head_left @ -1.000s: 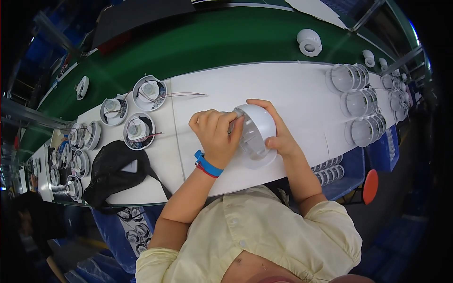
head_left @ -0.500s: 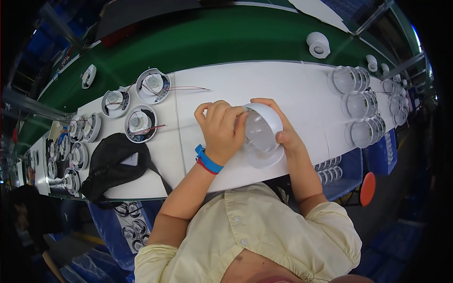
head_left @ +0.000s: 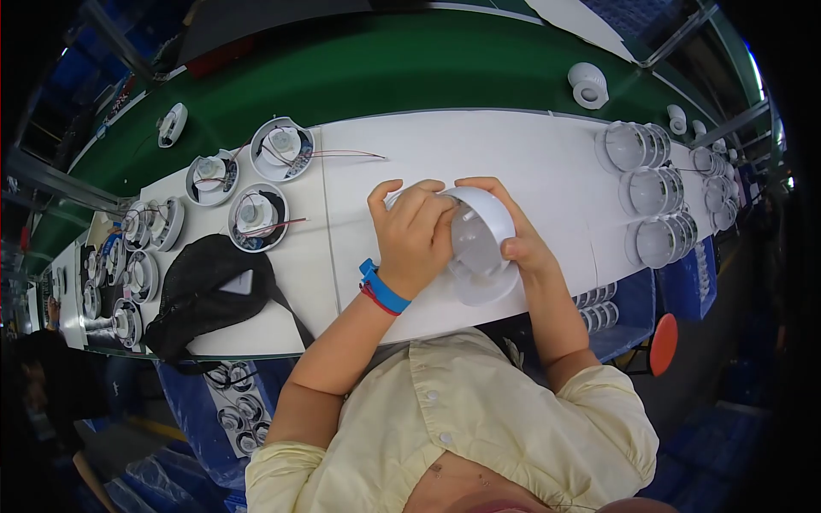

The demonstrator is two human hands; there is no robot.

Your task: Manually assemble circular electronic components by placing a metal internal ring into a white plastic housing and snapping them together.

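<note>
In front of my chest, above the white tabletop [head_left: 547, 184], I hold a white round housing [head_left: 494, 212] with a translucent, clear-looking inside. My right hand [head_left: 530, 252] wraps its right side, thumb on the near rim and fingers behind. My left hand [head_left: 416, 235], with a blue wrist strap [head_left: 385, 291], is closed at the left rim, thumb and bent fingers pressed against it; the fingertips are partly hidden. Just below, a pale round edge [head_left: 489, 289] shows; I cannot tell if it is a separate piece.
Several white housings with red wires [head_left: 259, 218] stand on the left, near a black bag [head_left: 209, 295]. Rows of clear domes [head_left: 654, 190] are stacked at the right. A green belt [head_left: 428, 64] runs behind, carrying a white ribbed part [head_left: 588, 85]. A red stool [head_left: 664, 344] is lower right.
My left hand has shifted slightly right along the housing's rim, while my right hand keeps its grip. The white parts on the green belt have moved right.
</note>
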